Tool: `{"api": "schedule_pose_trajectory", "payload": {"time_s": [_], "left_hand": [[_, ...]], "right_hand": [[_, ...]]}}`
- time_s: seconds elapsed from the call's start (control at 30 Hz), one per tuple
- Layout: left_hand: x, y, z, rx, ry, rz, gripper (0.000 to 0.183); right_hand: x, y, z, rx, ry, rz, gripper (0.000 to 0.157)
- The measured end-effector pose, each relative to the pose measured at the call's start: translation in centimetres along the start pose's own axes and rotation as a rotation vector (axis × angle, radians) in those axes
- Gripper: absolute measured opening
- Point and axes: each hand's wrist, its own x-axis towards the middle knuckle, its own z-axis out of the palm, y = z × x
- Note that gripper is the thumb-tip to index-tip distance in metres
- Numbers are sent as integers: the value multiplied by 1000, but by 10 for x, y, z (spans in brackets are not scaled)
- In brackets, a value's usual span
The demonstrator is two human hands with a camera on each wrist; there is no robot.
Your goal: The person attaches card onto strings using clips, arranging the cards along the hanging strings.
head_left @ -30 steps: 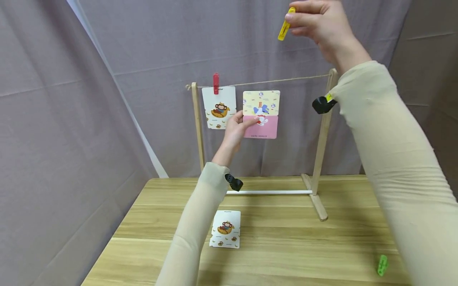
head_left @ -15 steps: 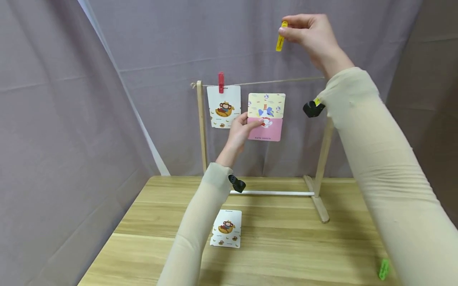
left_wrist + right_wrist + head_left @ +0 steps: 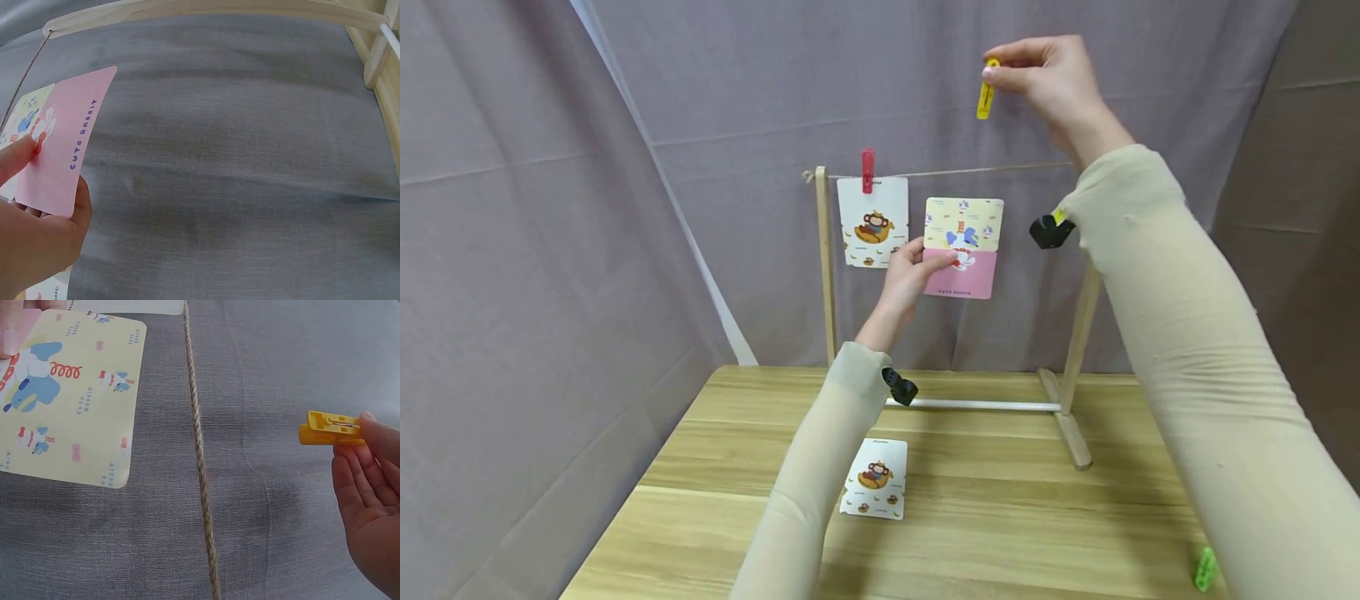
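My left hand pinches a pink and yellow rabbit card by its left side, thumb on the printed front. In the head view the card's top edge appears just below the twine; the right wrist view shows a gap between card and twine. Above the line, my right hand holds a yellow clothespin between thumb and fingers, its free end pointing down. A white monkey card hangs at the line's left end under a red clothespin.
Wooden posts joined by a white rod carry the twine. Another monkey card lies on the wooden table, partly beside my left sleeve. A green clothespin lies at the front right. Grey cloth hangs behind.
My right hand has come down and slightly left with the yellow clothespin, closer to the twine. The left hand and rabbit card have shifted slightly right in view, as the whole view shifted too.
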Motion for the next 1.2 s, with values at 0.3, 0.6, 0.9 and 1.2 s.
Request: {"api": "schedule_pose_trajectory", "payload": {"time_s": [0.3, 0.6, 0.9, 1.2], "left_hand": [[-1, -1, 1, 17, 2, 0, 27], [-4, -6, -1, 27, 16, -25, 27], [-4, -6, -3, 16, 6, -11, 24], [-4, -12, -5, 35, 13, 1, 25]], "right_hand": [[-3, 5, 2, -56, -28, -22, 21], [-9, 26, 6, -128, -63, 8, 31], [-8, 41, 14, -130, -100, 17, 28], [-16, 55, 22, -192, -147, 18, 36]]}}
